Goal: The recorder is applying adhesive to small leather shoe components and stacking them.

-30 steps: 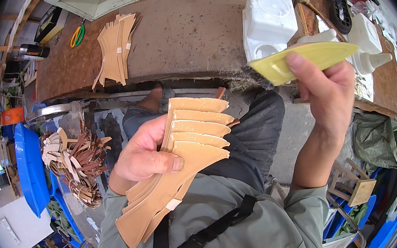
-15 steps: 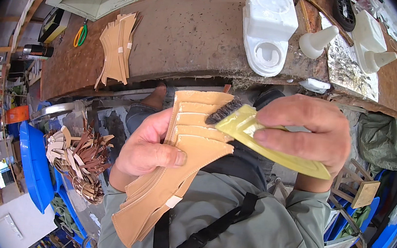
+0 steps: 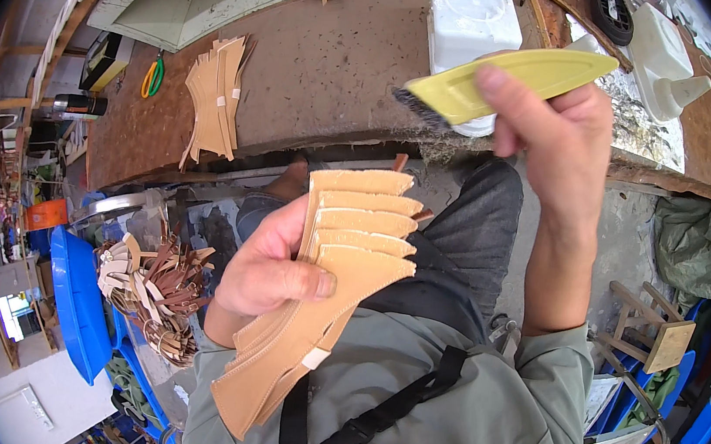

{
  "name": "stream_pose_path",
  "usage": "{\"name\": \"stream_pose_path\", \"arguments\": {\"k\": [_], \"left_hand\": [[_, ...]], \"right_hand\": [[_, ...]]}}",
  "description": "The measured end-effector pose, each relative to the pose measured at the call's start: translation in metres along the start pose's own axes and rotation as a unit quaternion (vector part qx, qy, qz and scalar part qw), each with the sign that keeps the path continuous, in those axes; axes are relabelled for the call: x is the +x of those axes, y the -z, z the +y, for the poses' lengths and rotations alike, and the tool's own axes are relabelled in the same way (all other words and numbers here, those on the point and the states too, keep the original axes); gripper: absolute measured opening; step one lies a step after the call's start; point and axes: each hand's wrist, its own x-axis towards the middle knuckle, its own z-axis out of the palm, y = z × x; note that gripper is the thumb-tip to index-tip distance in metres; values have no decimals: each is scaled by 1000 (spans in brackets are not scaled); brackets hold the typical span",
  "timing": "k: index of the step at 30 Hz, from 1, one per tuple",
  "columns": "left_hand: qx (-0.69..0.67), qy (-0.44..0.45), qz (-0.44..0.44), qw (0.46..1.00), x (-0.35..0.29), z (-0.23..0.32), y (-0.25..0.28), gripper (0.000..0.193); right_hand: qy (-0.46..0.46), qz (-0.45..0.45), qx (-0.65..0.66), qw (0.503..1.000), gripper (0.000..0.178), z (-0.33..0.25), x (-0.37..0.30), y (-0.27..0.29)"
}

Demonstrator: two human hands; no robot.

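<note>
My left hand (image 3: 267, 269) is closed on a fanned stack of tan leather pieces (image 3: 360, 262), thumb on top, held over my lap. Their stepped upper edges look pale and slightly wet. My right hand (image 3: 551, 126) grips a yellow-green brush (image 3: 512, 82) with short dark bristles, raised over the workbench edge. The bristles point down and to the left, apart from the leather. Just behind the brush stands a white plastic glue container (image 3: 473, 25), its lower part partly hidden by the brush and hand.
The brown workbench (image 3: 338, 71) carries another fanned leather stack (image 3: 215, 92), green-and-yellow scissors (image 3: 153, 78) and a second white container (image 3: 659, 55) with a nozzle. Beside me on the left lies a pile of leather straps (image 3: 156, 296) near a blue bin (image 3: 83, 305). A small wooden stool (image 3: 666, 343) stands right.
My right hand has lifted the brush off the leather edges and moved it up toward the white container. The left hand still holds the stack in nearly the same place.
</note>
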Motion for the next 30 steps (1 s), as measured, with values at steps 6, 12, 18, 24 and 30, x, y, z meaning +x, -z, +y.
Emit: {"name": "stream_pose_path", "arguments": {"k": [6,12,18,24,30], "left_hand": [[19,31,10,999,-8,9,1,76],[1,52,6,999,-10,9,8,75],[17,50,21,998,-12,9,5,72],[18,39,29,999,-12,7,6,72],[-9,-47,11,999,-10,-2,16,72]], "right_hand": [[5,-27,24,999,12,-11,-18,-6],[145,-85,-98,981,16,-8,-28,-2],[111,-54,-30,992,14,-19,-17,-15],[66,71,-68,993,12,-42,-17,-24],[93,73,-105,988,13,-27,-29,-20]]}}
